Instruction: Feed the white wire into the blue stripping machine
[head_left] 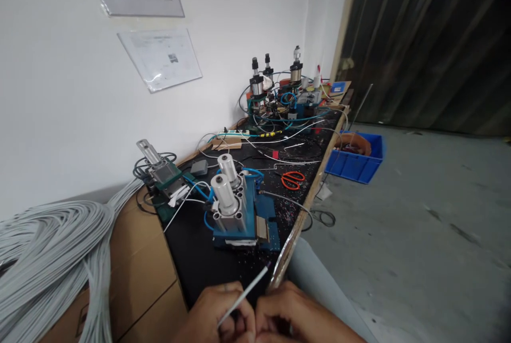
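My left hand (215,313) and my right hand (297,316) are pressed together at the bottom edge, over the near end of the black bench (199,258). Between their fingers they pinch a thin white wire (249,287) that points up and right, its dark tip close to the bench's front edge. Just beyond the wire tip stands a blue pneumatic press (239,210) with two silver cylinders. A large bundle of grey-white wires (51,247) lies on a cardboard box (138,268) to my left.
Orange scissors (293,179) lie mid-bench. A second small pneumatic unit (162,175) sits by the wall, and more presses with blue hoses (279,98) stand at the far end. A blue crate (357,156) rests on the concrete floor to the right.
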The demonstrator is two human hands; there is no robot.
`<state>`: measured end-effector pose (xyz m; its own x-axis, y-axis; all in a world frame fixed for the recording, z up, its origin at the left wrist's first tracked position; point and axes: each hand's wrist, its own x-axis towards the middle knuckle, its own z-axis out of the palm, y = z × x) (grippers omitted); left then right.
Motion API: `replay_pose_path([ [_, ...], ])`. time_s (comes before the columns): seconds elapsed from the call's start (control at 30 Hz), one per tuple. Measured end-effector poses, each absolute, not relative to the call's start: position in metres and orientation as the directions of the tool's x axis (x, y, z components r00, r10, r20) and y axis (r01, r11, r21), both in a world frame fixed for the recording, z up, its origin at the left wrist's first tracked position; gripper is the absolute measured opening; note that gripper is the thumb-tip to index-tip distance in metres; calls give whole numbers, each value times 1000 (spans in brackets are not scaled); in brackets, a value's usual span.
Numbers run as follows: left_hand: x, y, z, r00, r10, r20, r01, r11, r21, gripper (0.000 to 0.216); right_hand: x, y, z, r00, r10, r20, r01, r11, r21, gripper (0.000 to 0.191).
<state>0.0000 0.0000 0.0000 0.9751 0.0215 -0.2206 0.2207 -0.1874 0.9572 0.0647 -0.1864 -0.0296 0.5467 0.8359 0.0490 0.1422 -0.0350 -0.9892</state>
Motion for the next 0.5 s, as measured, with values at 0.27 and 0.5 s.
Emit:
replay_pose_path([
  [0.27,3,-3,4,960,110,-256,276,-241,930,14,59,-171,-33,699,715,-18,-13,-13,-1000,43],
  [0.5,4,2,11,949,73,-305,314,-243,918,8,66,-184,-29,576,817,14,191,-118,-974,17],
])
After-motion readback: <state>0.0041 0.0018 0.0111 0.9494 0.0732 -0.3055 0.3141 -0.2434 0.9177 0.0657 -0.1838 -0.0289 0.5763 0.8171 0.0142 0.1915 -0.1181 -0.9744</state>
